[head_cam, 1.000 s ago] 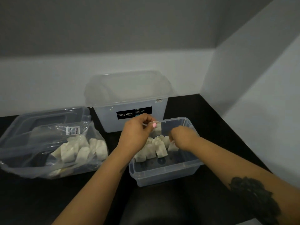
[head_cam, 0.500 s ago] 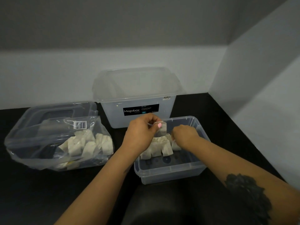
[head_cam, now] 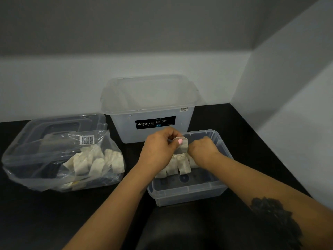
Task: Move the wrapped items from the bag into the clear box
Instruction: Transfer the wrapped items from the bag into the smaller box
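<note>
A shallow clear box (head_cam: 189, 193) sits on the black counter in front of me, with several pale wrapped items (head_cam: 182, 166) standing in a row inside it. My left hand (head_cam: 159, 150) pinches one wrapped item (head_cam: 183, 147) upright above that row. My right hand (head_cam: 201, 150) is curled down inside the box among the items; what its fingers hold is hidden. To the left lies a clear plastic bag (head_cam: 59, 159) with a barcode sticker and several more wrapped items (head_cam: 97, 162) inside.
A tall clear Megabox tub (head_cam: 151, 109) stands behind the shallow box against the wall. A clear lid (head_cam: 59, 123) lies under and behind the bag. A white wall (head_cam: 288, 105) closes the right side.
Both hands stay in the shallow box with the left still pinching its item. The view has shifted slightly, so everything sits a little further right in the frame.
</note>
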The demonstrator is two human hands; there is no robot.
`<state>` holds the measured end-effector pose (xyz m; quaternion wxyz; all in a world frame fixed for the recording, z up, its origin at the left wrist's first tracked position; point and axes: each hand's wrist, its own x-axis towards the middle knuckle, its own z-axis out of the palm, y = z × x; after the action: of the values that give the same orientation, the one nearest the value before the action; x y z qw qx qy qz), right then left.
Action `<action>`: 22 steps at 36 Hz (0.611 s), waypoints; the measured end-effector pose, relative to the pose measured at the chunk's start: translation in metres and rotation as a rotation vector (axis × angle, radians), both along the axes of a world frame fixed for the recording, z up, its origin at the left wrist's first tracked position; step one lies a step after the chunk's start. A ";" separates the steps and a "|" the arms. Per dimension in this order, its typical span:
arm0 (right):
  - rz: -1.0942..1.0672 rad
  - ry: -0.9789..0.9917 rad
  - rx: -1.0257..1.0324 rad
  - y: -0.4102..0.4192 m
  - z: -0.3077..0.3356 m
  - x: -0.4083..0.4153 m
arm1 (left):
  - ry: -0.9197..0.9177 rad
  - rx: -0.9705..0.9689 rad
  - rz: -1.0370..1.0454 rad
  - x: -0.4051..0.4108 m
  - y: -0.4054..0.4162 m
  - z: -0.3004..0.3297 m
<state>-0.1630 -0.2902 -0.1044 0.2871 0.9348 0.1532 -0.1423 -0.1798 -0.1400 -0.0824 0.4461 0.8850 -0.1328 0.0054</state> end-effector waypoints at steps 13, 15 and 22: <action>-0.120 -0.019 0.256 -0.009 -0.002 -0.002 | 0.002 0.031 -0.001 -0.001 -0.003 0.001; -0.134 -0.029 0.318 -0.011 -0.001 -0.002 | 0.004 0.036 -0.001 -0.001 -0.004 0.001; -0.197 -0.093 0.684 -0.022 0.020 0.004 | 0.044 0.116 -0.020 0.005 -0.009 0.001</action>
<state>-0.1592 -0.3127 -0.0842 -0.0509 0.9926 0.0880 -0.0668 -0.1748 -0.1489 -0.0810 0.3969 0.9080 -0.1318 -0.0261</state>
